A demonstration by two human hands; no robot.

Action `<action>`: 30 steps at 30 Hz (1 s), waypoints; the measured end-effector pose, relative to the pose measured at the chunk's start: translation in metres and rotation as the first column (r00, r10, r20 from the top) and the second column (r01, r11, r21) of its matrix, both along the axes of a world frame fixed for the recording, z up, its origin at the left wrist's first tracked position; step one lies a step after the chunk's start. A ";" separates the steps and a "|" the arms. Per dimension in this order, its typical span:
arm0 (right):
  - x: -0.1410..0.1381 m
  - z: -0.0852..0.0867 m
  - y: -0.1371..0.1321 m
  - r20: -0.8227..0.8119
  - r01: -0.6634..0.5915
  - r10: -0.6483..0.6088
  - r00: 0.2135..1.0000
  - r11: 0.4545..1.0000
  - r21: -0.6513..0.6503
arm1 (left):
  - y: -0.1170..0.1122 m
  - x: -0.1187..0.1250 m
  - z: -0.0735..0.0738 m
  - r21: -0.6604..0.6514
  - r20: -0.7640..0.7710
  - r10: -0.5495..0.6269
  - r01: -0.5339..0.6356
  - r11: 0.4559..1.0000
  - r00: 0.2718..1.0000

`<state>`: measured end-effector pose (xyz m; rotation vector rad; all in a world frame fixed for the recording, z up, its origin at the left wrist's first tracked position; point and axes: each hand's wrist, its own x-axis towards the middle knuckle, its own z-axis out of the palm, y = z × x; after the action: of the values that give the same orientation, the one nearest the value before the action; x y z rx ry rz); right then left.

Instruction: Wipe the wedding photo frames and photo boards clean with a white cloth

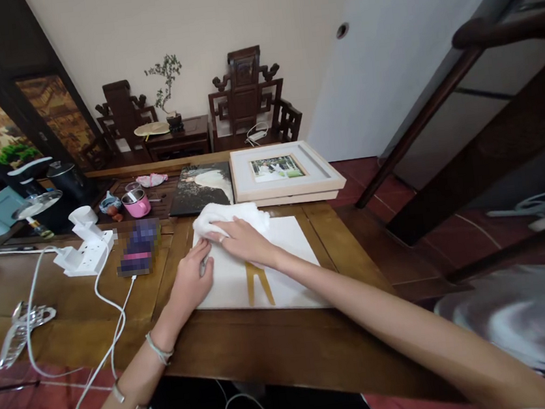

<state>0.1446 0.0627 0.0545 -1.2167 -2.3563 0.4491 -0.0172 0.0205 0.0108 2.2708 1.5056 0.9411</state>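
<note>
A flat white board, like the back of a picture frame, lies on the wooden table in front of me. A tan, two-legged shape shows on its near half. My right hand presses a bunched white cloth onto the board's far part, fingers closed over it. At the board's left edge, my left hand grips with bent fingers, its fingertips close to the cloth. Something small and greyish between thumb and fingers is unclear.
Behind the board lie a framed photo and a dark picture panel. Leftward are a phone, a white power strip with trailing cables, a pink cup and a silver hair clip. The table ends at right.
</note>
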 end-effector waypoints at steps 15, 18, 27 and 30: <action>0.070 -0.008 -0.010 0.115 0.032 -0.038 0.993 0.998 0.055 | 0.002 0.000 -0.007 0.007 -0.015 0.002 -0.001 1.000 1.000; 0.105 -0.019 -0.030 0.159 0.039 -0.063 0.985 0.987 0.154 | 0.002 0.000 -0.007 0.003 -0.002 0.011 -0.011 1.000 1.000; 0.132 -0.024 -0.132 0.211 -0.249 0.206 0.955 0.947 0.202 | 0.002 0.000 -0.007 -0.004 0.010 0.016 -0.015 1.000 1.000; 0.133 -0.022 -0.118 0.209 -0.221 0.179 0.961 0.955 0.196 | 0.003 -0.001 -0.007 -0.001 0.008 0.004 -0.004 1.000 1.000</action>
<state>0.2780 -0.0553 0.0324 -0.9604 -2.6244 0.1351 -0.0179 0.0233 0.0038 2.2615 1.5077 0.9484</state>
